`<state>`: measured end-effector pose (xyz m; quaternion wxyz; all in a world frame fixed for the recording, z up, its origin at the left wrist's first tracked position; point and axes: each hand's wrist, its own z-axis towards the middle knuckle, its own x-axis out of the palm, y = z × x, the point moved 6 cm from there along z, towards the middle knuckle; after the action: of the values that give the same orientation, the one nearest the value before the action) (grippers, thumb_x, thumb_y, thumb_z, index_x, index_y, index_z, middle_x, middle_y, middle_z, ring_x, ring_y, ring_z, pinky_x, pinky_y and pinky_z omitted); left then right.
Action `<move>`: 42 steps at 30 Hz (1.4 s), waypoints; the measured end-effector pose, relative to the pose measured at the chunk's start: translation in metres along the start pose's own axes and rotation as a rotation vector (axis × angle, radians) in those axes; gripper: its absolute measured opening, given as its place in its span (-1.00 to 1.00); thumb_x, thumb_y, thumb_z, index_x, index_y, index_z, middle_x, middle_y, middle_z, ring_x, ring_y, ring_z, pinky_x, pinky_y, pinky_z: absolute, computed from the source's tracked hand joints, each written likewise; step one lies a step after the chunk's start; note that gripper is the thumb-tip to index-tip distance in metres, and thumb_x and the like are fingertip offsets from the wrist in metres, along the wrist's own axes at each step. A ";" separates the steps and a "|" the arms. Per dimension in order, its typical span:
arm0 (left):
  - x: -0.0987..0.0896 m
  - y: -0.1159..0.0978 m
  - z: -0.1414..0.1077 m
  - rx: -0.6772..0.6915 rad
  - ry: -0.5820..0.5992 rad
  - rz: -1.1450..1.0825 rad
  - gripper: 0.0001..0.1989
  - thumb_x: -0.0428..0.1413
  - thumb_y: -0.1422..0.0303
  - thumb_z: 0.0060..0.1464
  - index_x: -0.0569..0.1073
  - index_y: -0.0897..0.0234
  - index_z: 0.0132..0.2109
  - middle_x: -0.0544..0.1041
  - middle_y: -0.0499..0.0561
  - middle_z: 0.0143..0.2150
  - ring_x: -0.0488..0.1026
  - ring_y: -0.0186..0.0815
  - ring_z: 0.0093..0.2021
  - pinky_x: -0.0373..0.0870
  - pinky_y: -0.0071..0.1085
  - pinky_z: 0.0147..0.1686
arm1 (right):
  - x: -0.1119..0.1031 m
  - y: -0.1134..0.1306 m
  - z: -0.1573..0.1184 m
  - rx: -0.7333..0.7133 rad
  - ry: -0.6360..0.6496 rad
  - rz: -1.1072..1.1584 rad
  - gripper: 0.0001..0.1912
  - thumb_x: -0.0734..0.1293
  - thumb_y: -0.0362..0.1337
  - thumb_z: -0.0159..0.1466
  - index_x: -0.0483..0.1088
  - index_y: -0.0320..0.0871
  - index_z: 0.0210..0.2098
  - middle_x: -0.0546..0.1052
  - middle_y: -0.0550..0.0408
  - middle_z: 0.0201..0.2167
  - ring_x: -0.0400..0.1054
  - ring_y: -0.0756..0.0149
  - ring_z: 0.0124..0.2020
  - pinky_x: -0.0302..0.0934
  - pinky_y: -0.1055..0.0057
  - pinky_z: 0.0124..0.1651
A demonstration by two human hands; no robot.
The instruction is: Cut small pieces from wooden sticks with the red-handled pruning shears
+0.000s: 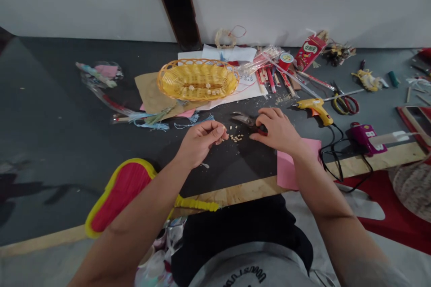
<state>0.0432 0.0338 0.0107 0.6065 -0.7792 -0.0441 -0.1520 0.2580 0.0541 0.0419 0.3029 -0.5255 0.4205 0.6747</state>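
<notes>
Left hand (198, 141) raised just above the dark tabletop (84, 112), fingertips (220, 131) pinched together, anything held too small to tell. Right hand (278, 128) curled over the red grips of the pruning shears (242, 119), which lie on the tabletop with blades pointing left. Small pale bits (236, 138) scattered between the hands, touching neither. Similar bits sit inside the yellow wicker basket (197, 80), farther up, partly on brown paper (150, 94). Pink paper (296, 163) lies under the right wrist. Yellow glue gun (314, 108) near the right hand, black cord trailing right. Red-and-yellow fan-shaped piece (117, 197) lies under the left forearm.
</notes>
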 end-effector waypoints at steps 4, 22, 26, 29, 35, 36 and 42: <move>-0.002 -0.001 0.002 0.027 -0.007 -0.042 -0.61 0.45 0.07 -0.16 0.58 0.29 -0.43 0.53 -0.01 -0.50 0.30 -0.45 -0.50 0.22 -0.49 -0.46 | 0.012 -0.009 -0.003 0.002 0.114 -0.030 -0.68 0.52 -0.04 0.20 0.44 -0.09 -0.23 0.47 -0.10 0.18 0.30 -0.13 0.16 0.29 -0.01 0.11; -0.005 -0.002 0.003 0.021 -0.048 -0.118 -0.64 0.47 0.14 -0.14 0.54 0.29 -0.40 0.52 -0.03 -0.49 0.32 -0.44 -0.49 0.26 -0.48 -0.45 | 0.001 0.012 -0.002 -0.032 -0.206 0.456 -0.80 0.28 -0.43 0.17 0.31 -0.02 -0.26 0.55 -0.06 0.02 0.49 0.17 -0.01 0.36 0.25 -0.01; -0.005 -0.001 0.003 0.019 -0.035 -0.085 -0.66 0.45 0.15 -0.11 0.55 0.30 -0.40 0.54 -0.01 -0.47 0.32 -0.43 -0.48 0.26 -0.46 -0.43 | 0.002 -0.004 0.001 0.088 -0.252 0.331 -0.87 0.33 -0.34 0.23 0.34 -0.01 -0.23 0.53 -0.08 0.05 0.48 0.12 0.02 0.38 0.20 0.04; -0.005 0.000 0.002 0.001 -0.054 -0.066 -0.64 0.48 0.14 -0.17 0.55 0.30 -0.41 0.54 -0.01 -0.48 0.33 -0.43 -0.48 0.24 -0.46 -0.44 | 0.000 -0.006 0.001 0.101 -0.292 0.290 -0.91 0.34 -0.28 0.27 0.36 -0.01 -0.22 0.52 -0.07 0.06 0.47 0.13 0.04 0.40 0.20 0.03; -0.005 -0.003 0.002 -0.011 -0.100 -0.087 -0.64 0.51 0.19 -0.27 0.57 0.29 -0.41 0.55 -0.01 -0.50 0.37 -0.42 -0.49 0.27 -0.47 -0.45 | 0.010 -0.017 0.001 0.156 -0.140 0.150 -0.87 0.41 -0.27 0.26 0.41 -0.05 -0.20 0.49 -0.07 0.08 0.48 0.09 -0.01 0.42 0.18 -0.04; -0.005 -0.003 0.002 -0.009 -0.103 -0.093 -0.64 0.51 0.20 -0.28 0.57 0.28 -0.41 0.56 -0.01 -0.50 0.37 -0.41 -0.49 0.28 -0.47 -0.45 | 0.012 -0.020 0.002 0.171 -0.119 0.120 -0.86 0.42 -0.26 0.26 0.42 -0.06 -0.19 0.49 -0.07 0.09 0.48 0.07 0.00 0.42 0.17 -0.05; -0.004 -0.002 0.004 0.002 -0.087 -0.101 -0.67 0.51 0.24 -0.29 0.58 0.28 -0.42 0.56 -0.01 -0.51 0.37 -0.42 -0.50 0.30 -0.47 -0.45 | 0.012 -0.020 0.002 0.179 -0.085 -0.005 -0.82 0.45 -0.18 0.28 0.49 -0.08 -0.16 0.50 -0.09 0.07 0.41 0.01 0.04 0.37 0.08 0.01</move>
<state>0.0393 0.0392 0.0106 0.5965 -0.7811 -0.1099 -0.1484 0.2714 0.0645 0.0256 0.3680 -0.4684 0.4645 0.6553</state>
